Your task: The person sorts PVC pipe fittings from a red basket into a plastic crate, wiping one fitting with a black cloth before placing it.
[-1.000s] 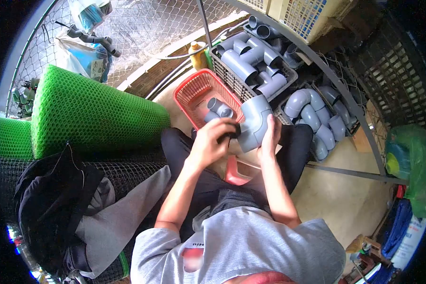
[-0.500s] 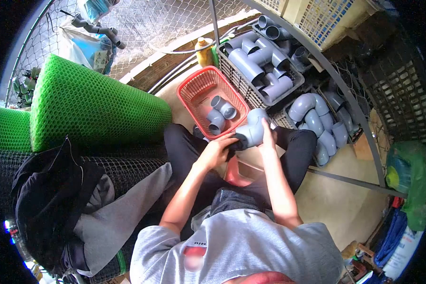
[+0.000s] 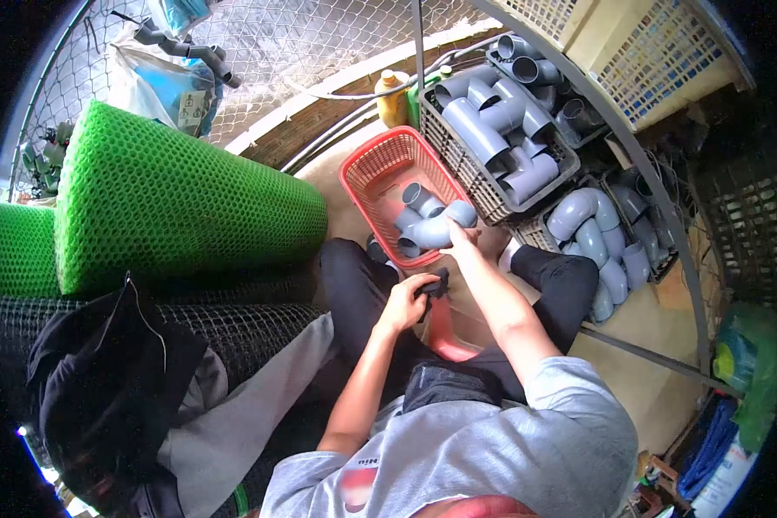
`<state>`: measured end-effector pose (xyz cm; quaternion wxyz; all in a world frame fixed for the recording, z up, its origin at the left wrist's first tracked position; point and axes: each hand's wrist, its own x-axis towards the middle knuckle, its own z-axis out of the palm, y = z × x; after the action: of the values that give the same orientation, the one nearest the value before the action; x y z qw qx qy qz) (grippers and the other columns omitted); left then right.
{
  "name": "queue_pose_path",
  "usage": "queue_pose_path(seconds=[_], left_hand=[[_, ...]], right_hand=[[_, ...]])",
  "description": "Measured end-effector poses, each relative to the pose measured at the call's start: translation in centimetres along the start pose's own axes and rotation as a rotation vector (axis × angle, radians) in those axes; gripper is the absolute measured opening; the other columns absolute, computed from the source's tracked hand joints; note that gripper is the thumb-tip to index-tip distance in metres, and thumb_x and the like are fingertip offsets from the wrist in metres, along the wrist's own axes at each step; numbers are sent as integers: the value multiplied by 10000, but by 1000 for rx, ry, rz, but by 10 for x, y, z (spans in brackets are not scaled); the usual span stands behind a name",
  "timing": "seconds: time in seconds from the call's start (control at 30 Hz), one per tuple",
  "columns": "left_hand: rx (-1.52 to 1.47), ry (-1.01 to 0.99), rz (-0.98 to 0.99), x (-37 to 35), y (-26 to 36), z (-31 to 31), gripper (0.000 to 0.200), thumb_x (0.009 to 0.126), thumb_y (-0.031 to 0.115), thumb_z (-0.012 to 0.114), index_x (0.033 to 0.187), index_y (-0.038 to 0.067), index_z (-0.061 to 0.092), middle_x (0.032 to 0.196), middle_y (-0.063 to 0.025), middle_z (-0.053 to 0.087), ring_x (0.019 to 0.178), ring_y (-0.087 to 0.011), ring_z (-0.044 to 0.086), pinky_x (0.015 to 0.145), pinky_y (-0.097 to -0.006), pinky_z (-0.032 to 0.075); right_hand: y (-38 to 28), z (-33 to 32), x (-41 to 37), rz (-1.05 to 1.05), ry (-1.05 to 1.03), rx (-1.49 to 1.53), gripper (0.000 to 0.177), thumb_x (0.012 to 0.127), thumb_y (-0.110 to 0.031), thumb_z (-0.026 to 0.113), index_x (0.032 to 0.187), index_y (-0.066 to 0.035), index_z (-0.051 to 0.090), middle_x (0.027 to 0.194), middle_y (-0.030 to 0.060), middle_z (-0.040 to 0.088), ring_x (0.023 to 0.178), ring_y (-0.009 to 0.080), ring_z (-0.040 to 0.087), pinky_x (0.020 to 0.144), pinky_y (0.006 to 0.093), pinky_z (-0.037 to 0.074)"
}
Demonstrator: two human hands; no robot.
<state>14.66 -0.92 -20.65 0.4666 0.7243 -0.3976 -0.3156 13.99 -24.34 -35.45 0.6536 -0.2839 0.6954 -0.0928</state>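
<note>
My right hand (image 3: 460,240) grips a curved grey pipe fitting (image 3: 432,231) at its right end, over the near part of the red plastic basket (image 3: 350,177). Inside that basket lie other grey fittings, one a short pipe tee or elbow (image 3: 420,198) with its open end up; the held one partly covers them. Closer to my body, my left hand (image 3: 407,299) is closed around a bunched black cloth (image 3: 438,285). Between my legs, below that cloth, a reddish plastic piece (image 3: 447,332) shows in part.
A dark crate (image 3: 457,164) heaped with grey pipe fittings stands right of the basket, and more curved fittings (image 3: 591,233) fill another crate. A green mesh roll (image 3: 190,207) lies on the left. A metal bar (image 3: 643,164) crosses on the right.
My right hand has carried the grey fitting forward and left, over the basket. My left hand has come off the fitting and drawn back with the black cloth. The view has shifted slightly.
</note>
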Motion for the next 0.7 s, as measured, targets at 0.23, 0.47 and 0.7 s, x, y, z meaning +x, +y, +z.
queue_pose_path(seconds=[0.23, 0.47, 0.7], left_hand=[[-395, 123, -119, 24, -4, 1, 448, 894, -70, 514, 1289, 38, 695, 1230, -75, 713, 1150, -168, 659, 1033, -312, 508], [11, 19, 222, 98, 3, -31, 270, 917, 99, 644, 1169, 77, 738, 1357, -166, 653, 1371, -303, 536, 1170, -442, 391], [-303, 4, -14, 175, -20, -47, 244, 985, 174, 680, 1188, 44, 721, 1289, -108, 692, 1249, -217, 613, 1098, -411, 457]], right_hand=[[30, -31, -1, -220, -451, -210, 371, 942, -416, 728, 1118, -99, 652, 1103, 142, 702, 831, 316, 735, 768, 582, 624], [1, -86, -137, 84, -942, 163, 422, 1067, -413, 510, 1277, -72, 641, 1118, 111, 730, 875, 244, 728, 715, 439, 624], [-110, -137, -30, -195, -493, 267, 305, 1021, -521, 535, 980, -230, 619, 868, -60, 608, 670, 115, 561, 451, 277, 363]])
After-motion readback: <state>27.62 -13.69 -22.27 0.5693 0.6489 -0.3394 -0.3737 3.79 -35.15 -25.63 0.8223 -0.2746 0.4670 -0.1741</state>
